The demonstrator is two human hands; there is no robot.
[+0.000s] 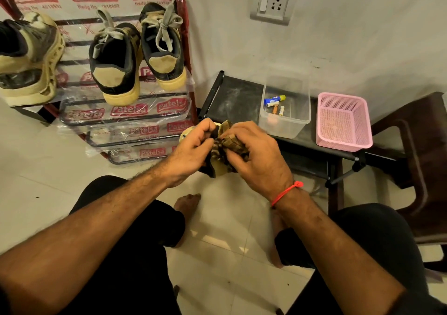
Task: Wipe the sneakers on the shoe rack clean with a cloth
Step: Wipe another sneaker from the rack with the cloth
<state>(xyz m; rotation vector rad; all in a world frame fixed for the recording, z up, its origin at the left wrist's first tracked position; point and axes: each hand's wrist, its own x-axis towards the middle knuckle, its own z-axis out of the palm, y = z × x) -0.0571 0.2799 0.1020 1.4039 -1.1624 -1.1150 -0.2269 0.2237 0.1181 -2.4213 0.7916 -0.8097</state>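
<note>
A sneaker [219, 168] with a cream sole is held over the floor in front of me, mostly hidden by my hands. My left hand [193, 150] grips its side. My right hand [256, 155] presses a brown patterned cloth [232, 142] onto it. On the top shelf of the red and black shoe rack [125, 116] stand two black and tan sneakers [116, 63] [162, 46] with grey laces, heels toward me. A third, chunkier beige sneaker [29, 56] sits at the far left.
A low black stand [232, 97] to the right carries a clear plastic box [285, 111] with small tubes and a pink mesh basket [343, 121]. A dark brown chair [411, 150] stands at far right. My bare feet rest on the pale tiled floor.
</note>
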